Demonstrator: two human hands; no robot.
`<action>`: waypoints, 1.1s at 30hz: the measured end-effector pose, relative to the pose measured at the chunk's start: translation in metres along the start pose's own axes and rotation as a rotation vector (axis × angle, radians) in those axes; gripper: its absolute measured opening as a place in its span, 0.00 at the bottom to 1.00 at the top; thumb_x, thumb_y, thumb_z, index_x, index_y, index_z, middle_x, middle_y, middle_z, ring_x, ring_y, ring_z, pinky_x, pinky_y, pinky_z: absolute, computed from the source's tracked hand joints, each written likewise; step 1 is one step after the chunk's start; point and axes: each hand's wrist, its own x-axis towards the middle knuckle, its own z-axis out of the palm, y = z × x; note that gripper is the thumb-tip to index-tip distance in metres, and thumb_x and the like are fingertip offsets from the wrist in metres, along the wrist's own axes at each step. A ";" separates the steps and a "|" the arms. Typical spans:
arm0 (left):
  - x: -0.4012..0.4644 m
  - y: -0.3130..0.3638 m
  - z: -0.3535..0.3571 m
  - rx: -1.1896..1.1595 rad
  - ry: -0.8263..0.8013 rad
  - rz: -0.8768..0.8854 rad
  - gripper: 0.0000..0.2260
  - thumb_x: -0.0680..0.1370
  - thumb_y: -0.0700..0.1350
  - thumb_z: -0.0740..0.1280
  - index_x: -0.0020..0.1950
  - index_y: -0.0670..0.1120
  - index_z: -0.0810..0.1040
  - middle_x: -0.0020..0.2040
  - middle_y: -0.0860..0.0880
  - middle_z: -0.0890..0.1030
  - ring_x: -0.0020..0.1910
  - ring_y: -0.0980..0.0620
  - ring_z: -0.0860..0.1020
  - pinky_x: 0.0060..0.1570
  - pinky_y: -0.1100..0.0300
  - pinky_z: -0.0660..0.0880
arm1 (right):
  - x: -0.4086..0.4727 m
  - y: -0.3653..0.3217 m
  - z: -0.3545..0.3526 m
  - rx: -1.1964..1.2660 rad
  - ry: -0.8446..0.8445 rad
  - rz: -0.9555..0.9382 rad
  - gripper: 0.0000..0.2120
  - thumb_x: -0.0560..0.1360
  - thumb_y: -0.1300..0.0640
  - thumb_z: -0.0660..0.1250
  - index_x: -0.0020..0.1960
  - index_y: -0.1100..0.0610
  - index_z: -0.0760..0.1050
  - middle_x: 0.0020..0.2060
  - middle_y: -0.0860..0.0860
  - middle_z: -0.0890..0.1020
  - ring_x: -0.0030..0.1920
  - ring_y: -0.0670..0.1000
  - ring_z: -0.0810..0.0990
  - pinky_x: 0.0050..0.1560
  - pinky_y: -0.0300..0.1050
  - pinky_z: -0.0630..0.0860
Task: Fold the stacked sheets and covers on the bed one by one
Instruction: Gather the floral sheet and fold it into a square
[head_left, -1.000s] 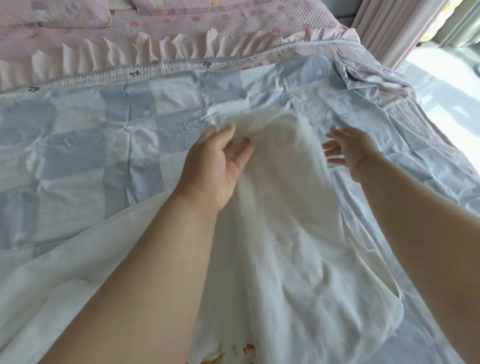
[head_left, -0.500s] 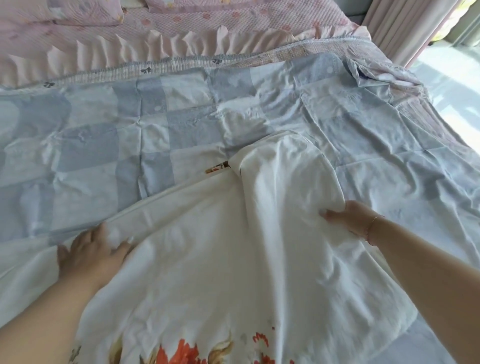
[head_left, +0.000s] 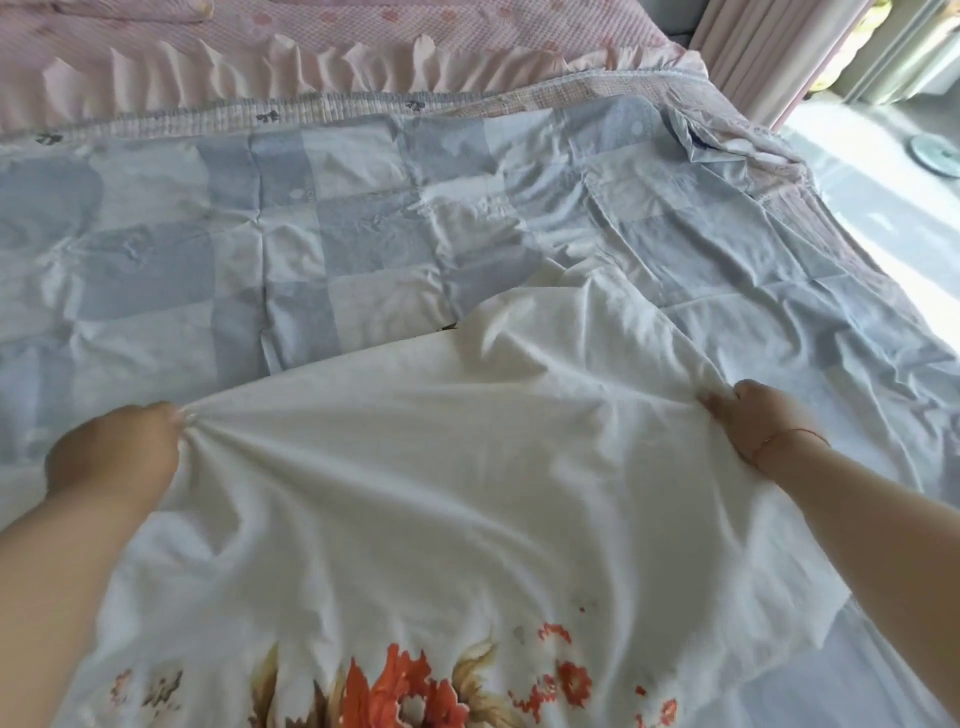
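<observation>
The white floral sheet (head_left: 467, 467) is pinched taut by left hand (head_left: 111, 457) and right hand (head_left: 753, 421), fingers clenched on its edges, likely for folding.

Nearest the camera, on top: floral-print sheet (head_left: 441, 493), spread over checked cover (head_left: 322, 228). Left hand (head_left: 111, 457) gripping that sheet's left edge, right hand (head_left: 753, 421) gripping its right edge, the sheet's far corner (head_left: 561, 296) bunched between and beyond them. Behind the checked cover, across the bed: ruffled spread (head_left: 311, 57). Far right, past the bed's corner: curtain (head_left: 769, 47), with floor (head_left: 883, 171) beside the bed's right side.
</observation>
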 end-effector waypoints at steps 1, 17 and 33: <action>0.004 -0.003 0.000 0.015 -0.035 -0.043 0.10 0.79 0.45 0.60 0.46 0.41 0.78 0.40 0.40 0.78 0.42 0.39 0.79 0.44 0.51 0.77 | -0.003 -0.007 0.002 -0.044 0.058 0.014 0.23 0.77 0.38 0.55 0.49 0.58 0.72 0.48 0.61 0.79 0.49 0.61 0.77 0.50 0.53 0.73; -0.084 0.104 0.040 -0.019 0.037 0.329 0.36 0.77 0.66 0.41 0.76 0.46 0.64 0.75 0.44 0.66 0.75 0.46 0.64 0.72 0.46 0.53 | -0.029 -0.162 0.059 -0.337 -0.094 -0.713 0.33 0.77 0.34 0.42 0.78 0.47 0.40 0.77 0.47 0.42 0.77 0.47 0.39 0.75 0.58 0.38; -0.173 -0.019 0.052 -0.070 -0.085 0.160 0.32 0.82 0.58 0.44 0.70 0.36 0.72 0.70 0.41 0.72 0.72 0.47 0.63 0.74 0.54 0.47 | -0.189 -0.230 0.111 -0.127 -0.222 -0.552 0.37 0.78 0.35 0.43 0.78 0.53 0.36 0.77 0.49 0.38 0.76 0.50 0.35 0.75 0.57 0.36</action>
